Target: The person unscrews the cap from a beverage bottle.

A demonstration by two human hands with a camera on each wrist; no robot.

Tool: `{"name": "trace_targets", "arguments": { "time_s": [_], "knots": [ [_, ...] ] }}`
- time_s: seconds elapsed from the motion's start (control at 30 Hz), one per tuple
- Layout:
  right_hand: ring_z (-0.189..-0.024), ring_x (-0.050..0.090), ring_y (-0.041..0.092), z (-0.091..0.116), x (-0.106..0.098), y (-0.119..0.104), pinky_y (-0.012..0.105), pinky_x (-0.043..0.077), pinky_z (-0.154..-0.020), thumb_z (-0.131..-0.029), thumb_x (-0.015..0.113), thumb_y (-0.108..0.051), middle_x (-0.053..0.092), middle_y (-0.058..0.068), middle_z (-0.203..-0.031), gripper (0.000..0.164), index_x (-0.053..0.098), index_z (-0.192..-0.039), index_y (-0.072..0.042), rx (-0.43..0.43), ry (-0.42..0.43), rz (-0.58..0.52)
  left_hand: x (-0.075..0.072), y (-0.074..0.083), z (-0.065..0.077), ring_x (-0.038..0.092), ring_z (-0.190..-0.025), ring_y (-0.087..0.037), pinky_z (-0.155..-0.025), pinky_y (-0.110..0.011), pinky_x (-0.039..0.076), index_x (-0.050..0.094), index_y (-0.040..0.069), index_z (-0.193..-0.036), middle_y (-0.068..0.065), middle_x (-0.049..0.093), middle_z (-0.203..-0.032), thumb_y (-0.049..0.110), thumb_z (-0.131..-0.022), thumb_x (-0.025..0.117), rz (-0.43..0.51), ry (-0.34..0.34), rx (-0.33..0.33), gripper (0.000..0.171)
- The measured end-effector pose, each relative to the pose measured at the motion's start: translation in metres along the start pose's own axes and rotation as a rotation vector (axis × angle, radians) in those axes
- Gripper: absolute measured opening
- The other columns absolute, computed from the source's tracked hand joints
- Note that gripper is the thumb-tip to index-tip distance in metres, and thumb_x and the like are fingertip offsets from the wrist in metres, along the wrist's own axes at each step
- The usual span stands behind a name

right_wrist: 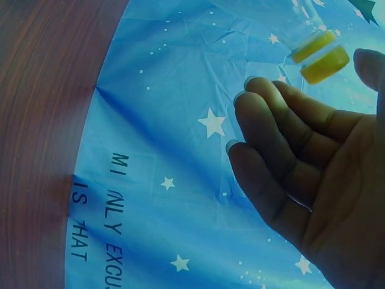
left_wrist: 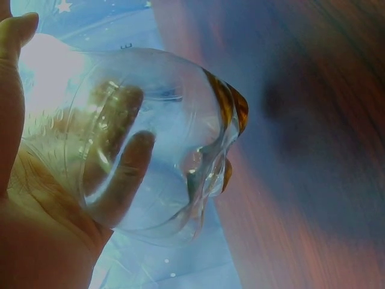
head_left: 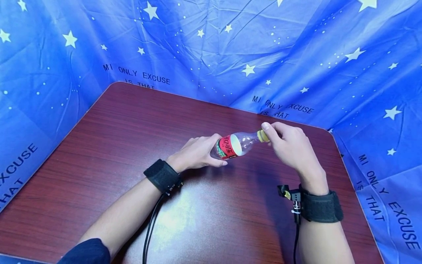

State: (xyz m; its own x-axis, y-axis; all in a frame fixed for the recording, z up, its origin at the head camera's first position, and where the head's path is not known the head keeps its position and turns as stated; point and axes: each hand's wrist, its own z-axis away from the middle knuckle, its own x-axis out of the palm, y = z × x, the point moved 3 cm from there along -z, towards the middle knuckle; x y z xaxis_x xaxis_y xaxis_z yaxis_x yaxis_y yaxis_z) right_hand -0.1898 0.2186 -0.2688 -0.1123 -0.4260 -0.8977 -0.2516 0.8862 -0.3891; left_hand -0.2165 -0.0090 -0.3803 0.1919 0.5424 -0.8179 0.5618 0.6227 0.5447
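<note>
A clear plastic bottle [head_left: 245,141] with a red label [head_left: 227,146] is tilted over the table, its neck toward the right. My left hand [head_left: 197,152] grips it around the base end, and in the left wrist view fingers show through the clear wall of the bottle [left_wrist: 162,180]. A little amber colour shows in the base lobes. The yellow cap [right_wrist: 325,64] sits at the neck, with a narrow gap between it and the yellow ring below. Around the cap, my right hand [head_left: 290,146] has loosely bent fingers [right_wrist: 264,120], apart from it in the right wrist view.
A dark red wood-grain table [head_left: 132,121] lies beneath both hands. Blue cloth [head_left: 197,51] with stars and lettering hangs behind and at the sides. Black straps [head_left: 321,207] circle both wrists, with cables [head_left: 152,227] running down toward the front.
</note>
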Motion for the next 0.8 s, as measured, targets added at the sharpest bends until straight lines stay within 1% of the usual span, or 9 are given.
{"name": "trace_targets", "arguments": {
  "time_s": [0.1,0.2,0.37,0.47,0.8],
  "knots": [
    [-0.06,0.049,0.016,0.0002,0.0022,0.0002,0.034,0.036,-0.057,-0.09,0.036,-0.057,0.057,-0.002,-0.067,0.044,0.058,-0.077,-0.022,0.007,-0.018,-0.003,0.0003,0.0002,0.0,0.053,-0.074,-0.004,-0.056,-0.029,0.043,0.044,0.025,-0.113,0.015,0.053,-0.087,0.069,-0.064,0.062,-0.002,-0.001,0.006,0.068],
    [-0.058,0.049,0.014,0.0006,0.0039,0.0002,0.033,0.037,-0.055,-0.088,0.04,-0.058,0.057,-0.003,-0.065,0.04,0.059,-0.076,-0.025,0.001,-0.032,-0.026,0.0007,-0.0006,-0.0002,0.052,-0.074,-0.004,-0.056,-0.029,0.043,0.045,0.025,-0.113,0.015,0.053,-0.087,0.07,-0.064,0.061,-0.004,-0.003,0.007,0.068],
    [-0.056,0.047,0.011,0.0019,0.003,-0.0007,0.03,0.036,-0.052,-0.089,0.044,-0.052,0.055,-0.004,-0.066,0.028,0.061,-0.089,-0.03,-0.039,-0.014,-0.059,0.001,-0.0028,-0.0003,0.052,-0.075,-0.004,-0.058,-0.03,0.043,0.044,0.025,-0.114,0.015,0.053,-0.088,0.067,-0.065,0.063,-0.01,-0.006,-0.007,0.067],
    [-0.057,0.045,0.01,0.0026,0.0013,-0.0015,0.029,0.035,-0.051,-0.09,0.046,-0.049,0.053,-0.004,-0.067,0.024,0.061,-0.094,-0.031,-0.058,0.006,-0.074,0.0005,-0.0035,-0.0003,0.053,-0.076,-0.004,-0.058,-0.031,0.043,0.044,0.025,-0.114,0.015,0.054,-0.088,0.068,-0.065,0.063,-0.01,-0.003,-0.014,0.068],
    [-0.06,0.046,0.01,0.005,-0.0007,-0.0004,0.028,0.036,-0.052,-0.09,0.048,-0.045,0.056,-0.005,-0.074,0.031,0.063,-0.106,-0.023,-0.065,0.054,-0.092,-0.0005,-0.0057,0.0004,0.053,-0.078,-0.005,-0.06,-0.032,0.044,0.044,0.024,-0.115,0.014,0.055,-0.09,0.067,-0.065,0.063,0.007,-0.012,-0.035,0.068]
  ]
}}
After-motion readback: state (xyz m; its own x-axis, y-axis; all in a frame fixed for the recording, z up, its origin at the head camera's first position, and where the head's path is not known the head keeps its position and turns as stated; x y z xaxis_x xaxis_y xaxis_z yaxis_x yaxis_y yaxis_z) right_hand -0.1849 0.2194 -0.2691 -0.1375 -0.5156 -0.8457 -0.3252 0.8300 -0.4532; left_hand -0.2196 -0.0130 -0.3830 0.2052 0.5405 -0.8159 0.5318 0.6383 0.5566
